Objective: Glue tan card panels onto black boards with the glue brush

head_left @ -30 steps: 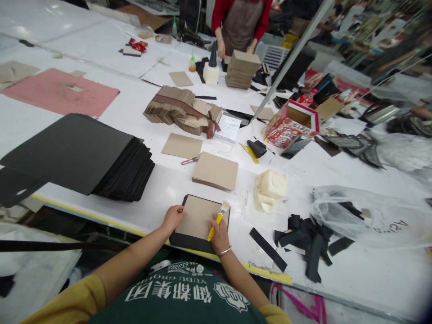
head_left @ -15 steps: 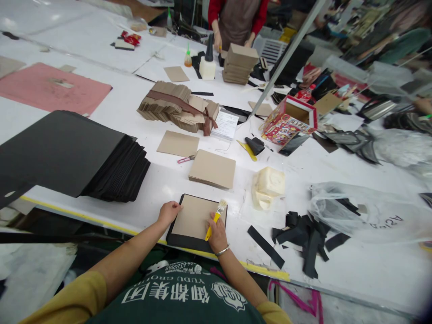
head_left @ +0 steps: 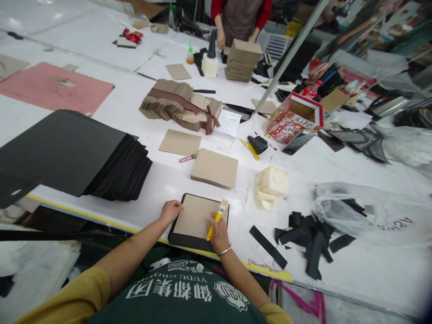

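A tan card square [head_left: 195, 216] lies on a black sheet [head_left: 189, 240] at the table's near edge. My left hand [head_left: 170, 210] rests closed at the upper left corner of that square, its fingers curled over the edge. My right hand [head_left: 219, 231] is closed round a yellow-handled brush [head_left: 217, 217], whose bristles point up and right at the square's top right corner.
A pile of tan squares [head_left: 214, 168] and a cream glue container [head_left: 272, 184] lie just beyond. A stack of black sheets [head_left: 77, 157] fills the left, black strips [head_left: 308, 238] and a plastic bag [head_left: 364, 213] the right. A person in red [head_left: 239, 18] stands across the table by stacked boards [head_left: 243, 58].
The view has shifted a little. My hands, the brush and the card square keep nearly the same places.
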A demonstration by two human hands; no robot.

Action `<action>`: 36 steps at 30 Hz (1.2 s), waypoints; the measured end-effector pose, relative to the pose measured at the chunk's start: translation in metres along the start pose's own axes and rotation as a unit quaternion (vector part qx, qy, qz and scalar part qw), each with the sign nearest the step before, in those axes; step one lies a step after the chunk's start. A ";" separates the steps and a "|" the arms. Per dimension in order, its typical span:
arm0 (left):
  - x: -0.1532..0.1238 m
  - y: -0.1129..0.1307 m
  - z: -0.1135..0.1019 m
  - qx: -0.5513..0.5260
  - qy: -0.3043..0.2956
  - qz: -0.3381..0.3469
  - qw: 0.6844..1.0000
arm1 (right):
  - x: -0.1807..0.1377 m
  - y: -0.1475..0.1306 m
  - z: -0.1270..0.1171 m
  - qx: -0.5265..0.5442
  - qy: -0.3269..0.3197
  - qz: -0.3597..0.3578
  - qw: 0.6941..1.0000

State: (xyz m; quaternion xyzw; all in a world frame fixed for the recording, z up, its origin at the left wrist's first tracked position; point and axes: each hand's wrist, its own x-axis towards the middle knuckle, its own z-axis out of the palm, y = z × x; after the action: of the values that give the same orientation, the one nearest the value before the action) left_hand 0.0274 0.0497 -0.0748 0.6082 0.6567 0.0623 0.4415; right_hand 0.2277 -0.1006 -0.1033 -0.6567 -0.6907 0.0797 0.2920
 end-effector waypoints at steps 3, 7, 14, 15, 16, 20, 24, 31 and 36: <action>-0.001 0.003 -0.002 0.017 -0.003 0.007 1.000 | 0.000 0.000 -0.001 -0.004 -0.004 0.000 1.000; -0.006 0.009 -0.008 0.061 -0.011 0.030 0.998 | 0.002 -0.003 -0.004 -0.012 -0.008 0.002 1.000; -0.032 0.027 -0.003 0.327 -0.001 0.299 0.896 | 0.007 -0.007 -0.010 -0.008 -0.022 0.006 1.000; -0.039 0.029 0.003 0.348 -0.037 0.337 0.874 | 0.009 -0.008 -0.016 -0.003 -0.032 0.008 0.999; -0.046 0.031 0.010 0.363 -0.065 0.360 0.857 | 0.011 -0.010 -0.023 0.004 -0.042 0.017 0.999; -0.070 0.029 0.032 0.398 -0.075 0.339 0.849 | 0.034 -0.028 -0.062 0.090 -0.033 0.132 0.987; -0.077 0.024 0.039 0.407 -0.085 0.312 0.854 | 0.081 -0.059 -0.069 0.296 0.001 0.297 0.908; -0.079 0.033 0.031 0.418 -0.112 0.288 0.854 | 0.131 -0.079 -0.011 0.393 -0.041 0.399 0.827; -0.080 0.030 0.031 0.407 -0.108 0.293 0.859 | 0.102 -0.040 -0.034 0.348 -0.023 0.442 0.826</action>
State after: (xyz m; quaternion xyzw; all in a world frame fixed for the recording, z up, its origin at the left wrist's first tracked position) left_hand 0.0601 -0.0255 -0.0342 0.9007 0.3634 -0.1505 0.1845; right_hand 0.2140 -0.0172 -0.0252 -0.7443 -0.2593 0.4508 0.4190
